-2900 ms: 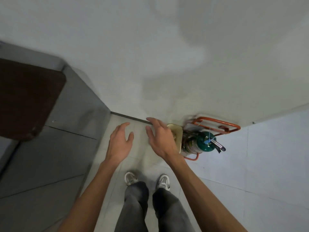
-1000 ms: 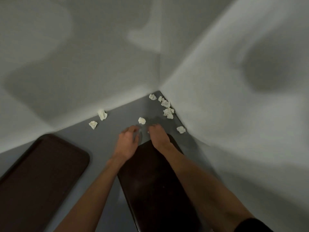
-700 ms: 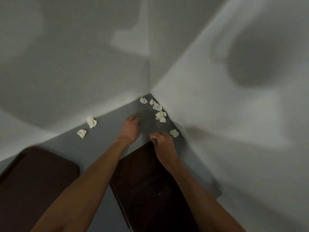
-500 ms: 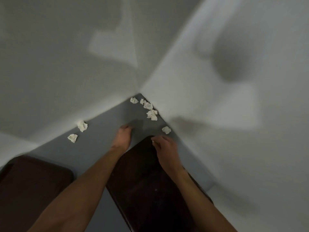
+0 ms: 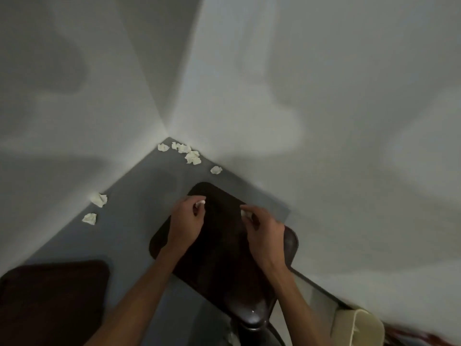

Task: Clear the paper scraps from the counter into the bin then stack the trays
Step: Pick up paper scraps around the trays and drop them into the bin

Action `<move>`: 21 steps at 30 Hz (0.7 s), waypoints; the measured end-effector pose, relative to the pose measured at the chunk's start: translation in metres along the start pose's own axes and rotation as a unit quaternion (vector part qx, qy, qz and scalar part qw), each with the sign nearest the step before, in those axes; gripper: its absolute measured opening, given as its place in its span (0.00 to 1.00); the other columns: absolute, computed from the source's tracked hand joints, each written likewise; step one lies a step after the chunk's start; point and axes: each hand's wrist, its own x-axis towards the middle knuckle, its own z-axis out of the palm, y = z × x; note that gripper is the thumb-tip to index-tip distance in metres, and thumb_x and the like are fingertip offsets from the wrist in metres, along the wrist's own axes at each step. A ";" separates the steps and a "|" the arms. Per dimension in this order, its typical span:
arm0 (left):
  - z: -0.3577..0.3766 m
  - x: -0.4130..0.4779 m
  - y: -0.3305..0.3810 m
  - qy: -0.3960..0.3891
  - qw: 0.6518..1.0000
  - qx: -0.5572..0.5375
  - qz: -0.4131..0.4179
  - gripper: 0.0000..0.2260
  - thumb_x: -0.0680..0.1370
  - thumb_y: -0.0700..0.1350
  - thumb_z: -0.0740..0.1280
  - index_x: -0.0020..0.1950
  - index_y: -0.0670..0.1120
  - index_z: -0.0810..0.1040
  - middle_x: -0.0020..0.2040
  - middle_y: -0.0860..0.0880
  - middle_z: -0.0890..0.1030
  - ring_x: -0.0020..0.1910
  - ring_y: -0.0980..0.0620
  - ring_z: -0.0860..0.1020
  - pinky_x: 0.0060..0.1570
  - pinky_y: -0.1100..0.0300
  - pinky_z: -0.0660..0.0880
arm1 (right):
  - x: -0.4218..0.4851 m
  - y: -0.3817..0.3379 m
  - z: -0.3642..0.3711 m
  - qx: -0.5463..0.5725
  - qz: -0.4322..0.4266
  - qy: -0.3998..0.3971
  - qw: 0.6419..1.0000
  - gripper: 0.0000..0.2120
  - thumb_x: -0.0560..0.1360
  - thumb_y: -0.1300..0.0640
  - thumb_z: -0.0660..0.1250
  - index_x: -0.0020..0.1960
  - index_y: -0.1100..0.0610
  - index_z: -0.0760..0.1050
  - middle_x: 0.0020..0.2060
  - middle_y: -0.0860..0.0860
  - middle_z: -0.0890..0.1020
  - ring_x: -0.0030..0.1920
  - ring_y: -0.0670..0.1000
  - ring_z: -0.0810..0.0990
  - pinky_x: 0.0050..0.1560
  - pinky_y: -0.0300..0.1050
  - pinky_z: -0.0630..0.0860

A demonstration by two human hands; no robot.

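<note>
Two plain grey walls (image 5: 324, 83), meeting at a corner upper centre. Broad soft shadows on both. Strip of pale floor (image 5: 316, 298) lower right. Blurred reddish item (image 5: 429, 340) at bottom right edge; too blurred to identify.

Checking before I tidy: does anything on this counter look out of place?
The right tray lies askew, its near end overhanging the counter edge. Crumpled paper scraps litter its far corner and left side.
</note>
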 end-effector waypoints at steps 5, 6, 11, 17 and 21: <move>0.034 -0.061 0.068 -0.071 0.994 -0.050 0.065 0.10 0.80 0.41 0.70 0.61 0.49 0.83 0.57 0.55 0.81 0.54 0.62 0.80 0.56 0.69 0.78 | -0.058 0.029 -0.063 0.008 0.061 0.074 0.995 0.13 0.78 0.64 0.74 0.58 0.50 0.85 0.50 0.42 0.85 0.48 0.39 0.82 0.52 0.28 0.74; 0.044 -0.071 0.082 -0.087 0.992 -0.056 0.079 0.10 0.81 0.41 0.70 0.61 0.49 0.83 0.57 0.55 0.81 0.55 0.63 0.79 0.56 0.68 0.78 | -0.069 0.038 -0.078 0.018 0.076 0.092 0.993 0.13 0.78 0.64 0.74 0.58 0.49 0.85 0.51 0.42 0.85 0.49 0.40 0.82 0.53 0.32 0.77; 0.108 -0.126 0.154 -0.164 0.971 -0.092 0.148 0.09 0.81 0.42 0.70 0.61 0.49 0.84 0.56 0.55 0.79 0.53 0.62 0.79 0.54 0.70 0.77 | -0.137 0.089 -0.161 0.035 0.136 0.184 0.973 0.12 0.80 0.64 0.72 0.58 0.49 0.85 0.54 0.43 0.83 0.51 0.43 0.85 0.54 0.38 0.83; 0.206 -0.214 0.231 -0.233 0.949 -0.117 0.180 0.07 0.81 0.41 0.71 0.56 0.49 0.85 0.51 0.54 0.81 0.46 0.58 0.82 0.46 0.67 0.79 | -0.226 0.167 -0.256 -0.004 0.217 0.237 0.947 0.12 0.78 0.62 0.74 0.58 0.47 0.85 0.51 0.41 0.83 0.48 0.35 0.82 0.49 0.30 0.78; 0.281 -0.293 0.259 -0.264 0.946 -0.099 0.158 0.08 0.81 0.41 0.70 0.55 0.53 0.84 0.51 0.57 0.82 0.46 0.58 0.82 0.48 0.66 0.78 | -0.291 0.239 -0.310 -0.028 0.260 0.224 0.939 0.12 0.79 0.60 0.74 0.58 0.47 0.84 0.47 0.38 0.81 0.47 0.41 0.81 0.49 0.35 0.78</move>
